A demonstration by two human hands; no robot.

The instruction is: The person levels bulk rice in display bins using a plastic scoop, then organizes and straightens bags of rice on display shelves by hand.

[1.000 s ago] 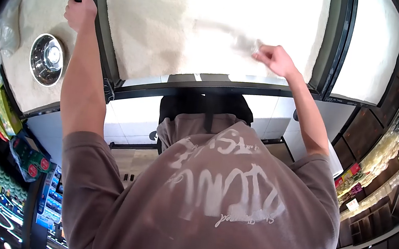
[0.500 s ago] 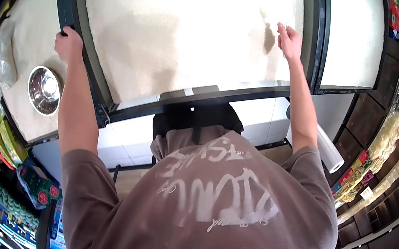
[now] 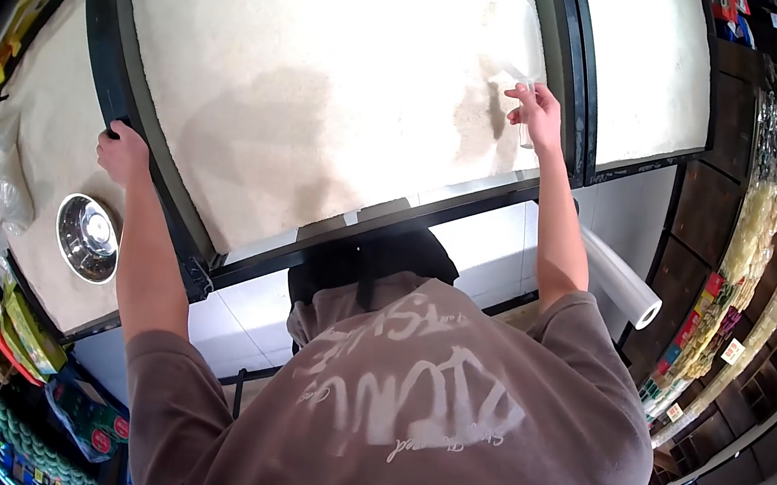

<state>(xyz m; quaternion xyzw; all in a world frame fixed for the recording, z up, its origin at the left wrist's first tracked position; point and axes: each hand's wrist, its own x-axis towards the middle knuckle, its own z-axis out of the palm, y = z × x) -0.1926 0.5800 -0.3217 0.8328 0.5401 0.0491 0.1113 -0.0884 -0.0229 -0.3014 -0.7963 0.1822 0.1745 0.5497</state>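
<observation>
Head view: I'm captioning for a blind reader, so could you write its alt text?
A person's left hand grips a dark frame around a pale surface, over which the right hand holds a clear item too faint to identify. A shiny metal bowl sits at left.

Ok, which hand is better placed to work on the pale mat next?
Probably the right: the right hand already holds a clear object over the pale mat, while the left hand grips the dark frame off to its side.
</observation>
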